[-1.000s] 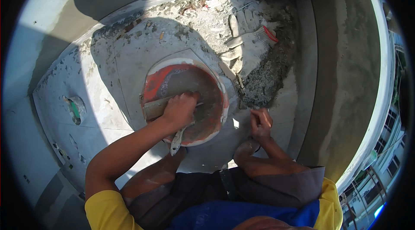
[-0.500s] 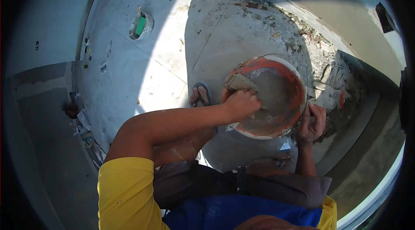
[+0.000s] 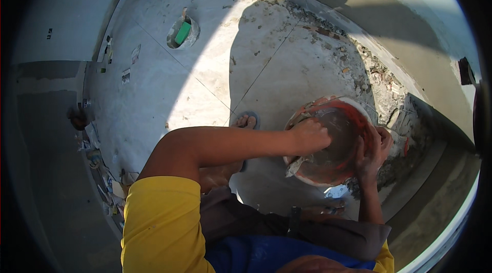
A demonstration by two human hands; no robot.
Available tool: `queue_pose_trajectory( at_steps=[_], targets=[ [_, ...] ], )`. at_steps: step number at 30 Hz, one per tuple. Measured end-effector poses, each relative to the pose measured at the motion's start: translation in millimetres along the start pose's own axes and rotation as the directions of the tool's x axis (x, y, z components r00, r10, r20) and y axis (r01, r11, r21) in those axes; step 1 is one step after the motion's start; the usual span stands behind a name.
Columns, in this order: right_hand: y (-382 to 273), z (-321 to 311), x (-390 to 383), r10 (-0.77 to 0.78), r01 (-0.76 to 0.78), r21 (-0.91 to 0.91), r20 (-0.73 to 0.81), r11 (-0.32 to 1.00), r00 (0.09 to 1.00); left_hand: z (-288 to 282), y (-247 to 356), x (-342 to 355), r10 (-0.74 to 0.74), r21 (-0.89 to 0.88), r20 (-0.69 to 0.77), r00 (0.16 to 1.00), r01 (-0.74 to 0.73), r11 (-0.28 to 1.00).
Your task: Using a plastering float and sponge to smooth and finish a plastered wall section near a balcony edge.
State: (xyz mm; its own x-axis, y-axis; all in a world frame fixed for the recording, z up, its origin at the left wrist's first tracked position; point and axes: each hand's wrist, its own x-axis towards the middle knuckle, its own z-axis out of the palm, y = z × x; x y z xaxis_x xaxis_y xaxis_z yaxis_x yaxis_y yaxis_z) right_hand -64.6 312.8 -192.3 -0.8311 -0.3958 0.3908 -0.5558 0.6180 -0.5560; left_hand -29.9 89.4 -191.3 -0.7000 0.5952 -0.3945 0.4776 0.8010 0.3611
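A round bucket (image 3: 366,110) with an orange-red inner wall and a pale rim stands in front of me, holding grey wet mortar (image 3: 335,142). My left hand (image 3: 311,136) is closed in a fist over the bucket's left side, gripping a mortar-coated trowel that the hand now mostly hides. My right hand (image 3: 374,152) grasps the right rim, thumb on the inner side and fingers spread along the wall. A whitish-grey crusted lump (image 3: 293,166) clings to the near left edge of the rim.
A pale tub (image 3: 192,42) with a green block (image 3: 182,33) stands far left on the dusty floor. Rubble (image 3: 382,81) runs along the right wall. A pale work glove (image 3: 398,141) with a red cuff lies beyond my right hand. My sandalled foot (image 3: 247,121) is left of the bucket.
The bucket has come nearer to me. My right hand has gone from its outer edge to a grasp over the rim. My left fist has turned, and the trowel has dropped from sight.
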Motion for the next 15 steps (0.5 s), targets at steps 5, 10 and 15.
queue_pose_trajectory(
  at_steps=[5, 10, 15],
  targets=[
    [14, 12, -6, 0.589, -0.626, 0.473, 0.245, 0.621, 0.770, 2, -8, -23, 0.045, 0.053, -0.414, 0.909, -0.026, 0.998],
    [19, 4, 4, 0.599, -0.790, 0.429, 0.515, 0.439, 0.613, -21, -38, -77, -0.135, -0.186, -0.598, 0.790, 0.027, 0.982],
    [22, -11, 16, 0.466, -0.748, 0.258, 0.647, 0.611, 0.604, -37, -77, -128, -0.426, -0.637, -0.143, 0.893, 0.246, 0.730]
  ],
)
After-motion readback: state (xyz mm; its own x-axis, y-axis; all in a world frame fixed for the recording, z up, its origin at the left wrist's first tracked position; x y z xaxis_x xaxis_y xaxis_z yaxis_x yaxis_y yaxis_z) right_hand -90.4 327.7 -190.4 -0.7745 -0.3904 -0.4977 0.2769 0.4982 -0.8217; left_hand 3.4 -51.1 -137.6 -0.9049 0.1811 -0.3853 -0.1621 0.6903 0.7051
